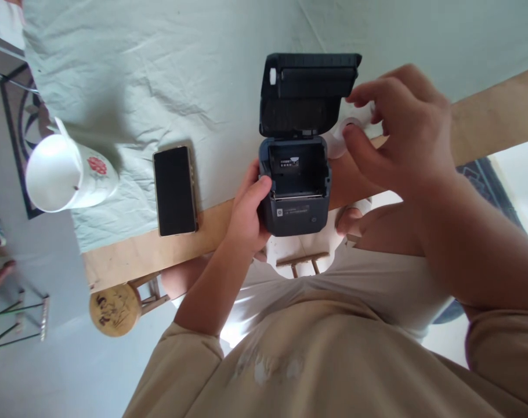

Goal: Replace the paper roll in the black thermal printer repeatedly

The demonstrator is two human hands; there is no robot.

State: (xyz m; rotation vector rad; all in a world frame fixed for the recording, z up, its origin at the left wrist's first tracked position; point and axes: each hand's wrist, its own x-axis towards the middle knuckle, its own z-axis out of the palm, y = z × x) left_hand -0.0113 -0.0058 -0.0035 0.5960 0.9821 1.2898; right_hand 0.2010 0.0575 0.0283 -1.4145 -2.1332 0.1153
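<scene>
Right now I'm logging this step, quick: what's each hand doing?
Left hand: closed around the printer, steadying its side.
Right hand: pinching a white paper roll beside the open lid.

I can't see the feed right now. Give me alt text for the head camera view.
The left hand grips the side of a small dark printer with its lid open, while the right hand holds a white paper roll beside it. A phone and a white flowered mug lie on the pale cloth to the left.
</scene>
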